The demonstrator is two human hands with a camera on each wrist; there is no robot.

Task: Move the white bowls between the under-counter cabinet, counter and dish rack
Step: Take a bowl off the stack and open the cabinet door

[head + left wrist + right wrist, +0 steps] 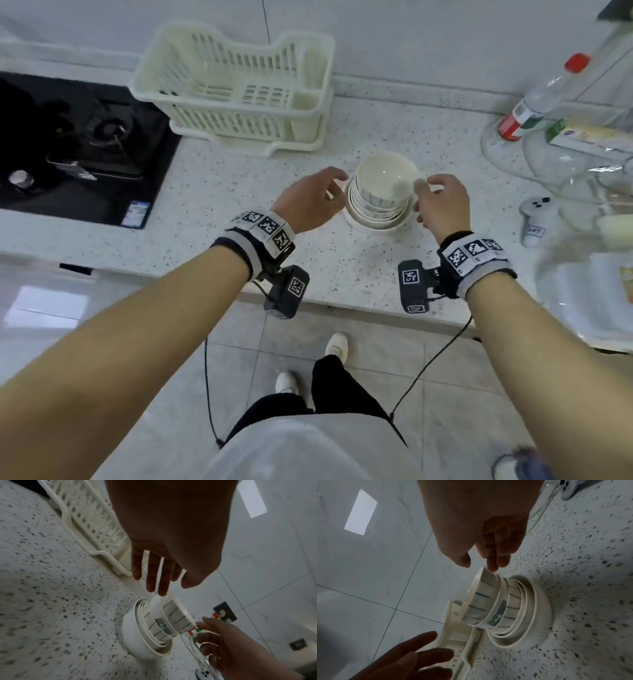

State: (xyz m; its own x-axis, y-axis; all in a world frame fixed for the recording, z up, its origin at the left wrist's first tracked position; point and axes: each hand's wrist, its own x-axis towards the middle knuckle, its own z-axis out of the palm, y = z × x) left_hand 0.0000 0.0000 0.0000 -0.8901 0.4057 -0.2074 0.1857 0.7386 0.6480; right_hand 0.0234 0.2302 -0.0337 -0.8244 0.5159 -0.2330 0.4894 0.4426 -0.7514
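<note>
A nested stack of several white bowls (376,202) (154,628) (505,608) stands on the speckled counter (239,198). The upper bowls have grey stripes and a label, and the top one sits slightly tilted. My left hand (337,186) (171,586) is open at the stack's left side, with straight fingers close to the top rim. My right hand (423,192) (478,565) is on the right side; its fingertips (492,568) touch the top bowl's rim while the thumb stays apart. The cream dish rack (236,89) (89,520) (458,635) behind the stack holds nothing.
A black gas stove (68,144) lies left of the rack. At the right are a red-capped bottle (544,99), clear plastic bags (582,164) and a small white shaker (534,219). Bare counter runs between the stack and the front edge. The cabinet is out of sight.
</note>
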